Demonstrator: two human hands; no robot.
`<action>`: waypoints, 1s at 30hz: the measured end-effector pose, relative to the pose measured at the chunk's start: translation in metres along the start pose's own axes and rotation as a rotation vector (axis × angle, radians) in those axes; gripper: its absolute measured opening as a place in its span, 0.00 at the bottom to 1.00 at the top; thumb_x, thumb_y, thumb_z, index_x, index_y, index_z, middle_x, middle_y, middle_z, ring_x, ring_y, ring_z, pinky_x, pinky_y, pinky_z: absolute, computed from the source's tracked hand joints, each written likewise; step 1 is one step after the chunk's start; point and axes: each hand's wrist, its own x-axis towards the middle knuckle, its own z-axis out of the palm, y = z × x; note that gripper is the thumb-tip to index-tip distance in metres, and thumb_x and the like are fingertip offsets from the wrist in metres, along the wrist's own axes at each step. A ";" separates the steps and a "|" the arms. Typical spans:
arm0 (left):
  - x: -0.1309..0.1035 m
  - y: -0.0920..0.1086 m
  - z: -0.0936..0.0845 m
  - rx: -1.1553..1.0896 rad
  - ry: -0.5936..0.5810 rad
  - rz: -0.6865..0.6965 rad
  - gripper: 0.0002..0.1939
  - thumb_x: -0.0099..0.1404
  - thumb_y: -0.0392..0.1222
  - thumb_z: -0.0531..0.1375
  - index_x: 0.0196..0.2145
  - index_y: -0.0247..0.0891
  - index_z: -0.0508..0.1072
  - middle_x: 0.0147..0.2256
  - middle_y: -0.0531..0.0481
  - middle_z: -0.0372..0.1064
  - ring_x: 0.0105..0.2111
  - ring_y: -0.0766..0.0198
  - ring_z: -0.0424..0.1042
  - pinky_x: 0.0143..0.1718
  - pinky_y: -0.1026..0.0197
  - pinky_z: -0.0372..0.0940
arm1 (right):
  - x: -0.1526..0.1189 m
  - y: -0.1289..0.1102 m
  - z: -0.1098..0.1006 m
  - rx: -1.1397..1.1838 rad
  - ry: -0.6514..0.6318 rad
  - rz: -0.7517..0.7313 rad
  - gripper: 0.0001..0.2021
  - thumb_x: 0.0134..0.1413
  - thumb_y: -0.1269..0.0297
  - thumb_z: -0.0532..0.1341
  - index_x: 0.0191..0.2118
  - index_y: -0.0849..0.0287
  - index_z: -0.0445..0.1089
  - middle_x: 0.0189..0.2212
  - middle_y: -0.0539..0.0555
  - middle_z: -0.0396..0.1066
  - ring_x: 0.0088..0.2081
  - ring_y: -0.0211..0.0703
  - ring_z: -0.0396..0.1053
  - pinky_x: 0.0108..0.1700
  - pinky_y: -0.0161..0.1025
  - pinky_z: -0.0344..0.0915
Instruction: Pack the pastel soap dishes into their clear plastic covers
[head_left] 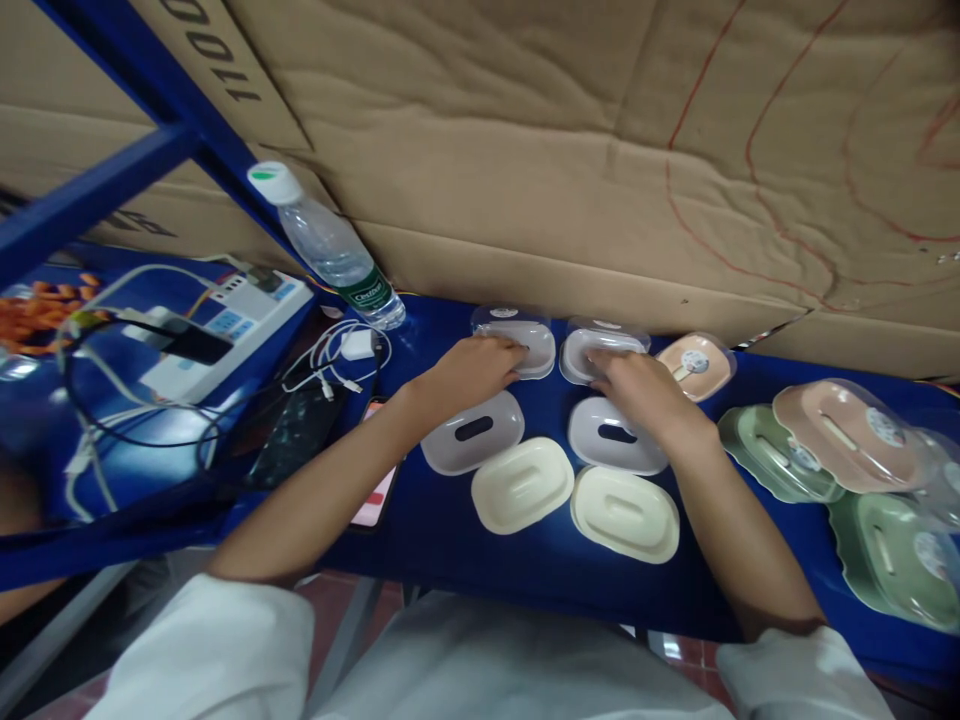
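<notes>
My left hand (484, 366) reaches to a grey oval dish with a clear cover (537, 347) at the back of the blue table. Its fingertips rest at the dish, and what they grip cannot be made out. To the right, my right hand (630, 378) has its fingers in a similar grey dish (577, 352). Nearer me lie two grey oval pieces with dark slots, one on the left (502, 415) and one on the right (589, 440). In front of them sit two cream oval pieces, one on the left (523, 505) and one on the right (626, 540).
A water bottle (330, 250) stands at the back left near white cables (358, 345) and a power strip (247, 325). Covered pink (712, 375) and green (772, 460) dishes lie at the right. Cardboard (525, 150) walls the back. A phone (371, 508) lies beneath my left forearm.
</notes>
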 end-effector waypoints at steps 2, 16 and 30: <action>0.002 0.001 -0.002 -0.004 -0.025 -0.016 0.18 0.75 0.39 0.60 0.60 0.41 0.74 0.55 0.40 0.79 0.56 0.49 0.79 0.53 0.53 0.71 | 0.002 0.003 0.001 -0.013 -0.020 -0.013 0.14 0.66 0.68 0.64 0.56 0.60 0.76 0.50 0.66 0.81 0.49 0.60 0.80 0.49 0.47 0.72; -0.007 -0.003 -0.015 -0.135 0.307 -0.043 0.19 0.80 0.39 0.50 0.60 0.42 0.76 0.55 0.44 0.80 0.55 0.51 0.78 0.56 0.49 0.68 | -0.010 0.010 -0.037 0.197 0.198 -0.144 0.22 0.78 0.57 0.49 0.63 0.60 0.73 0.54 0.63 0.79 0.53 0.57 0.77 0.56 0.52 0.69; -0.123 0.073 -0.011 -0.100 0.255 -0.151 0.21 0.76 0.46 0.56 0.64 0.53 0.74 0.65 0.44 0.70 0.64 0.46 0.71 0.64 0.40 0.66 | -0.011 -0.015 -0.022 -0.005 0.302 -0.168 0.26 0.70 0.75 0.53 0.69 0.50 0.68 0.73 0.57 0.62 0.70 0.62 0.61 0.66 0.62 0.57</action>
